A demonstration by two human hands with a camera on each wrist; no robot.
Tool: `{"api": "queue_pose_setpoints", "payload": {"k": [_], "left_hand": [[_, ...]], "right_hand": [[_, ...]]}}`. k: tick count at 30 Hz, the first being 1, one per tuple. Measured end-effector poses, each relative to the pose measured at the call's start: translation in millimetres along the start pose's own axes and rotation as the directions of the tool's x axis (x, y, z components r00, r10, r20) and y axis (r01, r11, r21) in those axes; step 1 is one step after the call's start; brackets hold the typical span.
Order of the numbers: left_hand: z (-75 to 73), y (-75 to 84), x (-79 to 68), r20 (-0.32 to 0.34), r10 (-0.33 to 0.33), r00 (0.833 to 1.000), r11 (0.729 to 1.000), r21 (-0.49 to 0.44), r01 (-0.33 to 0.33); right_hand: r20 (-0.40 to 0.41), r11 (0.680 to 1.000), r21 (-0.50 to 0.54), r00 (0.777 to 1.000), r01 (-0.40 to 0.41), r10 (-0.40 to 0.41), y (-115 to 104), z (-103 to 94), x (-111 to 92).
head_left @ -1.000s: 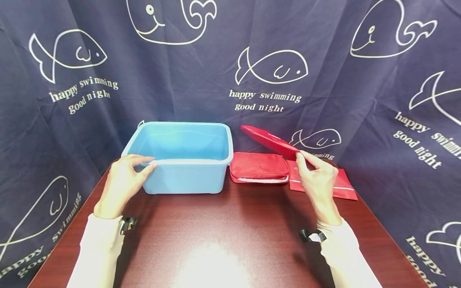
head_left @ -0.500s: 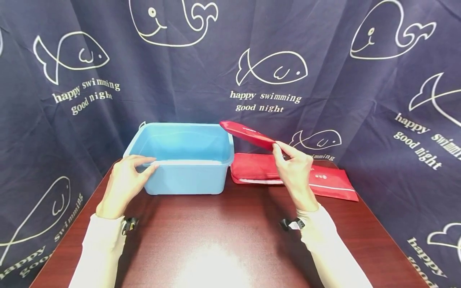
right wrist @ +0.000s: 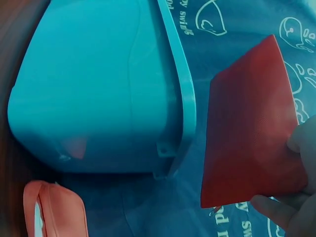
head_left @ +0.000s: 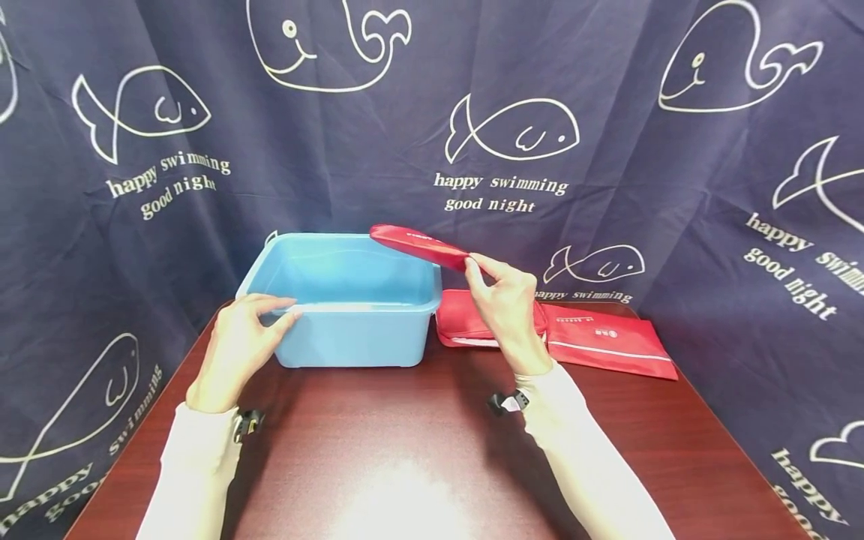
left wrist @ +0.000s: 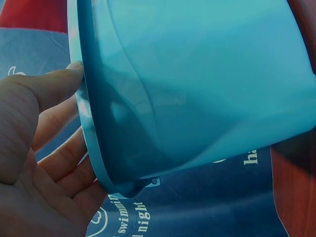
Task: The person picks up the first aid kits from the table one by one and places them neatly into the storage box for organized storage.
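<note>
A light blue plastic bin (head_left: 358, 341) stands at the back left of the table. My left hand (head_left: 236, 349) grips its near left rim; in the left wrist view the thumb (left wrist: 59, 86) lies on the outer side and the other fingers reach past the rim. My right hand (head_left: 505, 311) pinches a flat red pouch (head_left: 420, 246) by its near right edge. That pouch is tilted, its far end raised over the bin's right rim. In the right wrist view the held red pouch (right wrist: 249, 133) appears beside the rim, apart from it.
Right of the bin, a thicker red zipped case (head_left: 462, 319) with a white strip lies on the table (head_left: 378, 435). Beside it is a flat red pouch (head_left: 610, 339) with a white line. A dark blue curtain (head_left: 378, 165) with fish and whale drawings hangs close behind.
My right hand has moved left with the red pouch, from above the zipped case to over the bin's right rim. My left hand has stayed on the bin's rim.
</note>
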State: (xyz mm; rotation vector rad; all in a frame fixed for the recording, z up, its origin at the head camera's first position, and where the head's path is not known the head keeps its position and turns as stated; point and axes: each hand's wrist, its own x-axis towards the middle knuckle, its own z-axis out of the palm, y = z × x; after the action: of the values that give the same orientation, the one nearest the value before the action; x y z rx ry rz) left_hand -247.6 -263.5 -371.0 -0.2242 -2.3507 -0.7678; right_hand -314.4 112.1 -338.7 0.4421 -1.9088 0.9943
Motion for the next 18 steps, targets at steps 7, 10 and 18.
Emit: {"api": "queue_pose_setpoints", "payload": {"k": [7, 10, 18], "left_hand": [[1.1, -0.4, -1.1, -0.011, 0.002, 1.000, 1.000, -0.011, -0.002], [0.3, -0.6, 0.1, -0.011, -0.001, 1.000, 1.000, -0.011, 0.001], [-3.6, 2.4, 0.3, 0.024, -0.019, 1.000, 1.000, -0.021, 0.019]], "right_hand": [[0.054, 0.999, 0.012, 0.998, 0.038, -0.039, -12.2, 17.9, 3.4], [0.072, 0.999, 0.020, 0.996, 0.048, -0.049, -16.6, 25.1, 6.0], [0.105, 0.997, 0.046, 0.993, 0.056, -0.060, -24.6, 43.5, 8.2]]}}
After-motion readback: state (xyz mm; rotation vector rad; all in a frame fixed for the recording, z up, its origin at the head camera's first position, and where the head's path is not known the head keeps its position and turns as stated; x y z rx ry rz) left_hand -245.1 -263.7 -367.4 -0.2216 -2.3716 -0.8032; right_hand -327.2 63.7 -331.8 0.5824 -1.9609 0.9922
